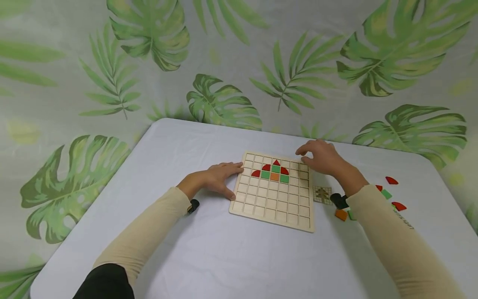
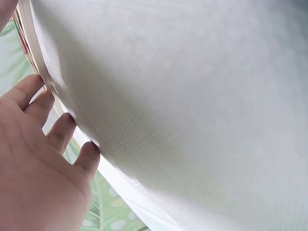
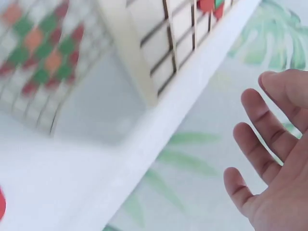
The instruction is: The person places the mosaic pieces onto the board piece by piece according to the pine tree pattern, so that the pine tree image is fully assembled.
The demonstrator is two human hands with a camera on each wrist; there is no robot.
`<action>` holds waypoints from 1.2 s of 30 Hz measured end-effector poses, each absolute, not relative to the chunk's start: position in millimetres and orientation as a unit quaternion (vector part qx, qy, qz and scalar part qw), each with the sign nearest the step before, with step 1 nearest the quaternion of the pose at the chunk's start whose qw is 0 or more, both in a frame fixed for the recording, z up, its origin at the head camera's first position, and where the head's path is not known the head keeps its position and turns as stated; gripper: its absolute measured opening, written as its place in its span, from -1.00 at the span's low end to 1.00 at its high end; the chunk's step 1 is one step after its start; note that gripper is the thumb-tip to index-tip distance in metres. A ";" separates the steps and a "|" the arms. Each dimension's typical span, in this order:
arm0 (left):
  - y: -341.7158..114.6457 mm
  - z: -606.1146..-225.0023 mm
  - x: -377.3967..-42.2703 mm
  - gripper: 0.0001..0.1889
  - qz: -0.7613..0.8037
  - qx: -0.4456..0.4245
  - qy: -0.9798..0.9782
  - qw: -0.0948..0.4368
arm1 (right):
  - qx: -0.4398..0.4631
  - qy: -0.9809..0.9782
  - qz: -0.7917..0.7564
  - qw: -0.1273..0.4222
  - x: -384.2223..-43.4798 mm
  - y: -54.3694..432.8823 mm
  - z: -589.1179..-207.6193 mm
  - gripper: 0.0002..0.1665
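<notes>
A square wooden grid board (image 1: 261, 204) lies on the white table, with red, green and orange pieces set in its upper rows. My left hand (image 1: 218, 177), fingers spread, rests along the board's left edge; in the left wrist view the fingertips (image 2: 36, 83) touch that edge. My right hand (image 1: 322, 157) hovers by the far right corner, its fingers loosely bent. Nothing is between those fingers in the right wrist view. Beside the board's right edge lies a small pattern card (image 1: 322, 194), whose printed red, green and orange figure (image 3: 34, 41) shows blurred in the right wrist view.
Loose pieces lie to the right, partly hidden by the right forearm: an orange square (image 1: 341, 214), a red quarter-round (image 1: 391, 180), a green piece (image 1: 386, 194) and others. The table's far edge runs just beyond the board, before a leaf-patterned backdrop (image 1: 224, 50).
</notes>
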State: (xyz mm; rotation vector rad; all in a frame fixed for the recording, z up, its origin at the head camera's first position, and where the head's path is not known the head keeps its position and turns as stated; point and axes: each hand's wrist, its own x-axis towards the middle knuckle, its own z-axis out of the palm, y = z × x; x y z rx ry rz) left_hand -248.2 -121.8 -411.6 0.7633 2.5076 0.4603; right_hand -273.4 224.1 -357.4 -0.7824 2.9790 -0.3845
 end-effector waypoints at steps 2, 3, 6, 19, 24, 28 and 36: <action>-121.5 -412.3 -247.4 0.02 0.167 0.278 0.916 0.237 | -0.249 0.960 -0.127 0.017 -274.8 236.6 -353.3 -0.68; -121.3 -412.2 -247.0 0.02 0.168 0.277 0.916 0.237 | -0.246 0.960 -0.129 0.018 -275.3 243.0 -351.7 -0.67; -119.9 -411.9 -246.8 0.01 0.170 0.280 0.915 0.236 | -0.237 0.963 -0.129 0.024 -276.0 266.6 -350.2 -0.67; -121.1 -411.1 -248.6 0.02 0.165 0.283 0.914 0.240 | -0.131 0.981 -0.129 0.063 -267.2 377.9 -364.2 -0.60; -120.1 -409.6 -248.1 0.02 0.173 0.279 0.912 0.246 | -0.106 0.985 -0.120 0.069 -257.5 416.8 -378.8 -0.61; -120.8 -410.8 -248.0 0.02 0.170 0.275 0.914 0.244 | -0.083 0.987 -0.120 0.066 -250.5 444.3 -386.4 -0.61; -121.7 -411.4 -247.8 0.02 0.171 0.277 0.914 0.241 | -0.056 0.990 -0.117 0.062 -243.9 473.6 -400.0 -0.58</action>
